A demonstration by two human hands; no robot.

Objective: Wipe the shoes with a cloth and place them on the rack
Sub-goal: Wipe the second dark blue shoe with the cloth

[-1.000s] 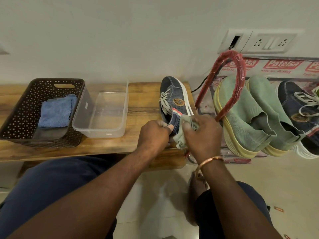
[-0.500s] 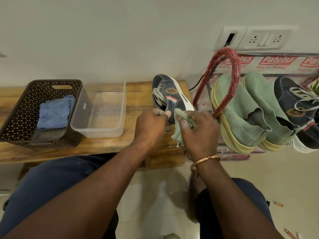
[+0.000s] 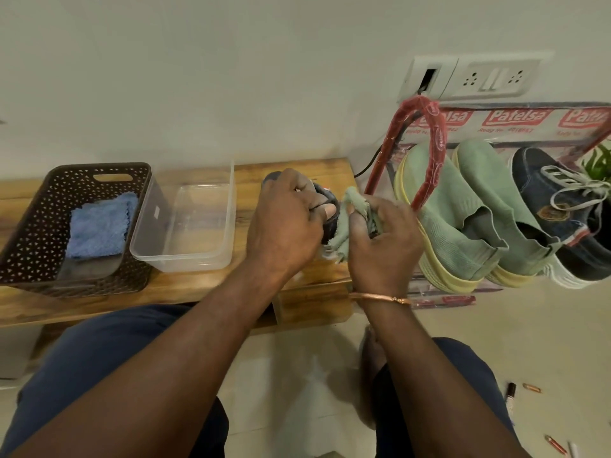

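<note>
My left hand (image 3: pixel 284 223) grips a dark blue sneaker (image 3: pixel 327 209) over the wooden bench (image 3: pixel 291 173); the hand hides most of the shoe. My right hand (image 3: pixel 385 246) holds a pale green cloth (image 3: pixel 347 223) bunched against the shoe's heel end. To the right stands the red-framed shoe rack (image 3: pixel 429 143), carrying two green slip-on shoes (image 3: pixel 453 219) and a matching dark blue sneaker (image 3: pixel 562 213).
On the bench's left sit a brown perforated basket (image 3: pixel 43 206) holding a blue cloth (image 3: pixel 99 226) and a clear plastic tub (image 3: pixel 188 226). A wall socket (image 3: pixel 476 77) with a black cord is above the rack. Small items lie on the floor (image 3: pixel 529 391) at the lower right.
My left hand has turned and pulled the blue sneaker so that it now covers most of it. The right hand with the green cloth has shifted along the shoe's rear end.
</note>
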